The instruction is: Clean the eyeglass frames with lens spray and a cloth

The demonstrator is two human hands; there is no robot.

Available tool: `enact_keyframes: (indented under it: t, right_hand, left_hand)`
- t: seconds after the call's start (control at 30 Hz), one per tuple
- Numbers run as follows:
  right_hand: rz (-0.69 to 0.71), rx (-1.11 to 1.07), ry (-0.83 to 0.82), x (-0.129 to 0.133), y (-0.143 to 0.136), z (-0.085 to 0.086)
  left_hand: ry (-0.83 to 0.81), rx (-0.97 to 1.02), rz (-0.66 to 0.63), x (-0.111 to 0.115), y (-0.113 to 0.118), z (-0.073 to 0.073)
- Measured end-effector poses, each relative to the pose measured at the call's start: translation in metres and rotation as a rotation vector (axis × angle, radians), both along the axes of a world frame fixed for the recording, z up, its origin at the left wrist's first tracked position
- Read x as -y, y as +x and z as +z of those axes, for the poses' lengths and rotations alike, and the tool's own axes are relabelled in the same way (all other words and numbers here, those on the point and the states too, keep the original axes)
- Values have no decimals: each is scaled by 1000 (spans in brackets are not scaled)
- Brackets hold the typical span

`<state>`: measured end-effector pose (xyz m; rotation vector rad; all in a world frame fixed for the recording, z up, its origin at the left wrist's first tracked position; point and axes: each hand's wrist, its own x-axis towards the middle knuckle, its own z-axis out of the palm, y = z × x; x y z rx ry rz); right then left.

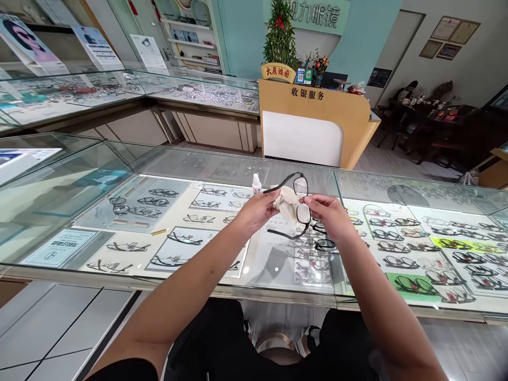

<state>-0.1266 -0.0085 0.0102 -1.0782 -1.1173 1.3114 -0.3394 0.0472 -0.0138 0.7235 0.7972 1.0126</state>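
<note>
Black-framed glasses [305, 225] are held up over the glass counter, lenses one above the other and temples pointing left. My right hand [327, 212] pinches them near the bridge. A pale cloth [286, 200] is bunched in my left hand [257, 210], its fingers closed beside the upper temple; whether they also touch the temple I cannot tell. The cloth hangs behind the glasses, close to the lenses. Just behind my left hand stands a small white bottle [256, 184] on the counter.
Under the glass top of the counter [222, 166] lie rows of glasses. A yellow strip [159, 232] is at the left. Beyond are a wooden cashier desk [273, 98] with a plant [281, 39], and another display case [206, 84] at the back left.
</note>
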Motion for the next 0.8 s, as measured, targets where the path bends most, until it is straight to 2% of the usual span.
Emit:
enact_keyframes:
  t: [0.1, 0.37, 0.53, 0.67, 0.8]
  right_hand:
    - [23, 19, -29, 1, -5, -3]
    - [27, 75, -72, 2, -13, -12]
    - [70, 124, -65, 2, -15, -11]
    - [101, 206, -23, 4, -14, -4]
    - [163, 273, -19, 5, -9, -1]
  left_hand:
    - [-57, 18, 61, -1, -1, 1]
    - [71, 78, -65, 15, 6, 9]
    - [215, 79, -187, 22, 7, 15]
    - [281, 24, -317, 12, -2, 8]
    - [368, -116, -429, 5, -12, 3]
